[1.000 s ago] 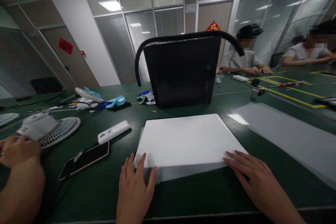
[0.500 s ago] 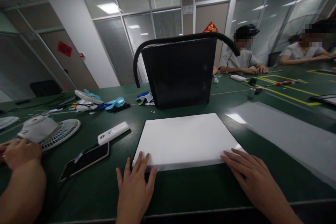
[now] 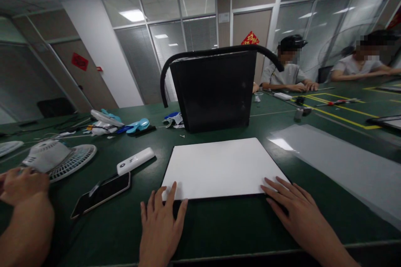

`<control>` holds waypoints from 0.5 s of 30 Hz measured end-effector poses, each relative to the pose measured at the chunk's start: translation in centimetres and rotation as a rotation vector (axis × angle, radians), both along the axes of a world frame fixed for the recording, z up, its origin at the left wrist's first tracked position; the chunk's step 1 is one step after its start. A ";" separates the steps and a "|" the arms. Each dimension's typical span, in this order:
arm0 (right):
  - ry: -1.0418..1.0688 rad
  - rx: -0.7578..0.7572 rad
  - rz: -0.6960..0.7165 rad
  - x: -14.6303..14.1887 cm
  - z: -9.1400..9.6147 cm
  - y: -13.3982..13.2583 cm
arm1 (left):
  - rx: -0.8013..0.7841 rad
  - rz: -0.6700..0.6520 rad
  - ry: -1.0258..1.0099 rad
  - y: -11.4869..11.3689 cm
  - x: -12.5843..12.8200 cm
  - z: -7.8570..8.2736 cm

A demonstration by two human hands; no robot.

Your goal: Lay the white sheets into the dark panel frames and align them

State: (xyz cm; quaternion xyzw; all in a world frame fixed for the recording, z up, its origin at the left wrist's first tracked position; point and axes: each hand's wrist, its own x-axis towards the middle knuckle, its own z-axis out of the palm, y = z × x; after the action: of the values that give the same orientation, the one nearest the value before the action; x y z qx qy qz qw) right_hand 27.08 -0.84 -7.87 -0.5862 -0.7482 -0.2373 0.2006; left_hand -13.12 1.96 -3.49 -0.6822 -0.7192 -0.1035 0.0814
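Note:
A flat white rectangular sheet with a thin dark border lies on the green table in front of me. I cannot tell whether it is paper on a board or one panel. The fingertips of my left hand rest on its near left corner, fingers spread. Over the near right corner lies my right hand, its fingers stretched out flat on the surface. Neither hand grips anything. To the right of the sheet is a long translucent plastic sheet.
A black box-like stand with a curved black tube rises behind the sheet. On the left are a phone, a white handheld device and another person's hand at a white fan. Two people sit at the far right.
The greyish strip along the sheet's near edge no longer shows; a straight dark edge is there now. My hands stay at the corners, with the fingers slightly shifted.

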 end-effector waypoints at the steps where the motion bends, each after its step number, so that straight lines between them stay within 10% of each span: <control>1: -0.004 0.004 0.000 -0.1 0.1 0.0 | 0.010 -0.013 -0.011 0.0 -0.1 0.0; 15: 0.054 -0.071 0.026 0.3 -0.4 0.0 | 0.002 -0.016 -0.001 0.0 -0.3 -0.4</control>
State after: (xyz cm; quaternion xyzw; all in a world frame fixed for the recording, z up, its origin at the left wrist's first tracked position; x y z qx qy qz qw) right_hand 27.34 -0.85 -8.30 -0.5894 -0.7580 -0.1921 0.2028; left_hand -13.39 2.00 -3.91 -0.6880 -0.7135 -0.1054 0.0810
